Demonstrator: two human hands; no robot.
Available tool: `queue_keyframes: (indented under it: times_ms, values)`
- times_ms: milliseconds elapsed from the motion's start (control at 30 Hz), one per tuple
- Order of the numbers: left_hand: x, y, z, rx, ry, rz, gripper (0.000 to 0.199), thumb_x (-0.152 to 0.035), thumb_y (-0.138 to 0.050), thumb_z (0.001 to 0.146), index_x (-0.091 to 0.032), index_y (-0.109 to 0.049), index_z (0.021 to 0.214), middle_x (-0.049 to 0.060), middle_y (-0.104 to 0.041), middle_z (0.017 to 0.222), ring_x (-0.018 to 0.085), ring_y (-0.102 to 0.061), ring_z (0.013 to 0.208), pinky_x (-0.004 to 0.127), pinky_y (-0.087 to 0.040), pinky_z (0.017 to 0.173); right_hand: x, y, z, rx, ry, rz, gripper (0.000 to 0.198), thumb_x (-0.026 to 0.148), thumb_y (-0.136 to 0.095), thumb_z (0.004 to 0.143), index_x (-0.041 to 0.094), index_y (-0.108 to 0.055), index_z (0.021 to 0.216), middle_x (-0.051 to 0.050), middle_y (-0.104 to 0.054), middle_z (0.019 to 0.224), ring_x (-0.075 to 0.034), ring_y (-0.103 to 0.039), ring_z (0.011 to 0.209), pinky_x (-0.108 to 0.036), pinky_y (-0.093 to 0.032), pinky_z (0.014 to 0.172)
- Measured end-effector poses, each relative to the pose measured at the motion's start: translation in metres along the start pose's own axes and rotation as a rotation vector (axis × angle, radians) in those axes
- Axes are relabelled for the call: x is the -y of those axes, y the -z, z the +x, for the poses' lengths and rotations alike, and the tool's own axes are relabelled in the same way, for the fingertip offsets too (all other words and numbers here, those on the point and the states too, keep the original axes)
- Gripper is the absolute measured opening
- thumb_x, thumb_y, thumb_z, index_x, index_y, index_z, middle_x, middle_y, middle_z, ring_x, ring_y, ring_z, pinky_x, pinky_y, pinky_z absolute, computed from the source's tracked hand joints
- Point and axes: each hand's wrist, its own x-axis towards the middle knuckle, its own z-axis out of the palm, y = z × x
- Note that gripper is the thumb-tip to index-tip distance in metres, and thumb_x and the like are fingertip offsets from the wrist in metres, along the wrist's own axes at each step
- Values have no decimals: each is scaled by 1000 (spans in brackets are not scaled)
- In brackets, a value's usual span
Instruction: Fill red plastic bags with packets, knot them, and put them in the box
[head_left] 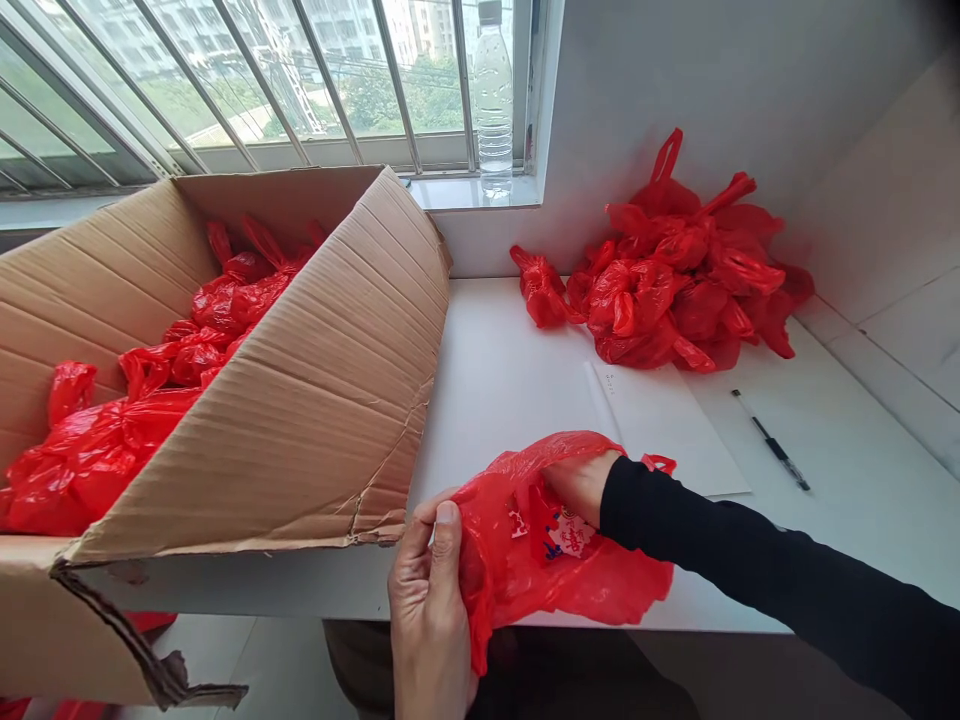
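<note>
A thin red plastic bag [525, 570] is held over the table's front edge, its mouth opened toward the right. With thumb and fingers pinched, my left hand [431, 590] grips the bag's left side. My right hand [581, 485] reaches inside the bag up to the wrist, below a black sleeve. Its fingers are hidden by the red plastic, so what they touch cannot be made out. Small printed pieces, white with pink and blue marks [570, 535], show inside or through the bag near my right wrist.
A large cardboard box [322, 400] at left holds several knotted red bags [202, 330]. More red bags [675, 280] are heaped at the table's back right. White paper [675, 420] and a black pen [772, 440] lie on the table. A water bottle [493, 110] stands on the windowsill.
</note>
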Motion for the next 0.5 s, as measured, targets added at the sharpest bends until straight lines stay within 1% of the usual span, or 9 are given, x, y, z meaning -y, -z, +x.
queue_keyframes:
  times_ms: [67, 133, 233, 300, 400, 433, 500]
  values:
    - [0, 0, 1, 0, 5, -28, 24, -45, -74, 84, -25, -65, 95, -4, -66, 85, 7, -59, 63, 12, -47, 54, -3, -1, 1, -7, 26, -20, 18, 14, -60, 79, 16, -66, 96, -11, -72, 102, -27, -67, 98, -31, -47, 81]
    - [0, 0, 2, -1, 9, -57, 24, -44, -75, 83, -26, -66, 97, -5, -66, 85, 7, -58, 62, 12, -48, 55, -6, -2, 3, -4, 52, -31, 19, 13, -60, 79, 17, -65, 97, -10, -72, 105, -26, -66, 101, -29, -47, 83]
    - [1, 0, 2, -4, 11, -71, 25, -43, -76, 83, -28, -66, 99, -6, -67, 85, 6, -58, 61, 12, -47, 55, -11, -3, 5, 12, 64, -41, 16, 10, -60, 78, 18, -66, 91, -8, -72, 97, -24, -67, 95, -29, -47, 83]
    - [1, 1, 2, -4, 11, -63, 25, -43, -76, 83, -27, -66, 98, -5, -67, 85, 6, -58, 60, 12, -47, 55, -13, -2, 4, 5, 65, -48, 16, 9, -60, 78, 17, -66, 91, -10, -71, 99, -25, -66, 96, -31, -46, 85]
    - [1, 1, 1, 8, 10, -35, 25, -45, -73, 85, -26, -66, 99, -4, -68, 86, 7, -59, 63, 11, -47, 54, -11, 2, 0, -61, 89, 4, 25, 10, -57, 81, 16, -64, 104, -12, -68, 113, -27, -62, 108, -32, -45, 91]
    - [1, 0, 1, 13, 13, -26, 26, -46, -73, 85, -26, -66, 100, -3, -68, 86, 7, -60, 63, 11, -47, 53, -9, 4, -2, -90, 95, 41, 28, 10, -56, 82, 17, -63, 107, -11, -68, 114, -27, -61, 109, -33, -45, 91]
    - [0, -1, 1, 12, 18, -24, 28, -47, -72, 85, -26, -67, 102, -3, -68, 85, 7, -60, 63, 12, -47, 53, -2, 7, -3, -139, 95, 109, 31, 9, -54, 81, 19, -62, 109, -8, -69, 110, -25, -62, 104, -32, -46, 87]
